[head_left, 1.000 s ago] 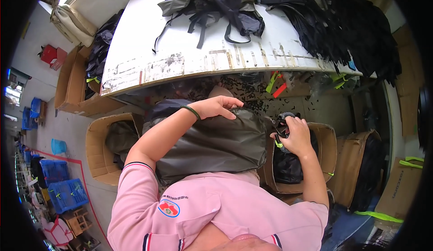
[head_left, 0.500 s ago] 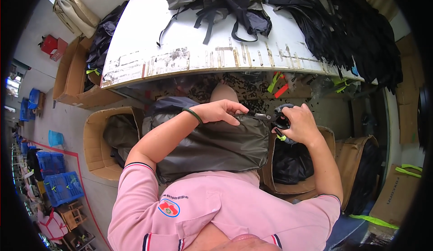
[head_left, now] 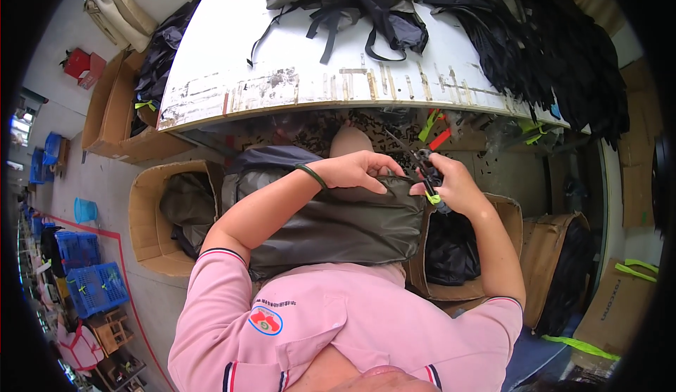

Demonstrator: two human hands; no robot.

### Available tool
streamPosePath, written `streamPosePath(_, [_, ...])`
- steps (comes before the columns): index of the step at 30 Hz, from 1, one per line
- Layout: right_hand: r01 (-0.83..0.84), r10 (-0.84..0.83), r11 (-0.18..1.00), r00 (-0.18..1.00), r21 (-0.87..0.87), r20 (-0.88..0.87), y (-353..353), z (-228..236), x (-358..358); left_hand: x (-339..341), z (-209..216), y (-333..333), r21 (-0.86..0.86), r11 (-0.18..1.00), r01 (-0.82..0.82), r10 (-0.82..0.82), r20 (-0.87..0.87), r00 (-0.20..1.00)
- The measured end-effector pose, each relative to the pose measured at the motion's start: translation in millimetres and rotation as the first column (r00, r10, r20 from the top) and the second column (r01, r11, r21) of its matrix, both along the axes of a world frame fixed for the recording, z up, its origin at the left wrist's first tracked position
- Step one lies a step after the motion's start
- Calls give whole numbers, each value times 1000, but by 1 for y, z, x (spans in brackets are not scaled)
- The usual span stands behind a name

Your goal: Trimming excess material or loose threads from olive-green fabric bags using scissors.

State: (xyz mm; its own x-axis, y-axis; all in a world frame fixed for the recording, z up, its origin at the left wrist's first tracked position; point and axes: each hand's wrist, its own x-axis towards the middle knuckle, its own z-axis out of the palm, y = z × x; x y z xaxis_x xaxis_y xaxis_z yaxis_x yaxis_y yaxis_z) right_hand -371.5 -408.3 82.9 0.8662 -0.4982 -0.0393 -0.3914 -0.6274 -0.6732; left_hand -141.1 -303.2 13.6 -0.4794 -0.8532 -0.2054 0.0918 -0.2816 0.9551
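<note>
A dark olive coated-fabric bag lies across my lap, its far edge puckered between my hands. My left hand has its fingers curled over that edge, with the thumb on the near side; the fabric between them is partly hidden. In my right hand is a pair of scissors with black handles and a strip of yellow-green tape. Their blades point away from me, above the bag's far edge. The right thumb and fingertips come close to the bag's right corner, beside the left fingertips.
Ahead stands a white worktable with a grey-black backpack and a heap of black straps. Open cartons flank me: a left carton and a right carton with dark fabric. Black scraps litter the area under the table.
The scissors have swung from pointing left along the bag's edge to pointing away from me. My left hand has shifted slightly right, and my right hand has come in closer to it.
</note>
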Motion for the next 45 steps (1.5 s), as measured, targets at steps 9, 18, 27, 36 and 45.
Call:
streamPosePath(9, [126, -112, 927, 992, 353, -60, -20, -36, -9, 56, -5, 59, -608, 794, 10, 514, 680, 522])
streamPosePath(18, [-33, 9, 996, 963, -88, -268, -14, -15, 3, 52, -45, 64, -400, 870, -287, 430, 334, 839])
streamPosePath(27, [-412, 268, 818, 890, -401, -369, -33, 21, 40, 47, -34, 75, -292, 872, -392, 459, 213, 862])
streamPosePath(36, [-471, 281, 830, 815, -298, -507, -22, 26, 57, 45, -36, 79, -308, 854, -419, 488, 198, 850])
streamPosePath(45, [-472, 273, 813, 826, -341, -492, -23, 19, 49, 45, -39, 79, -306, 852, -425, 493, 192, 849])
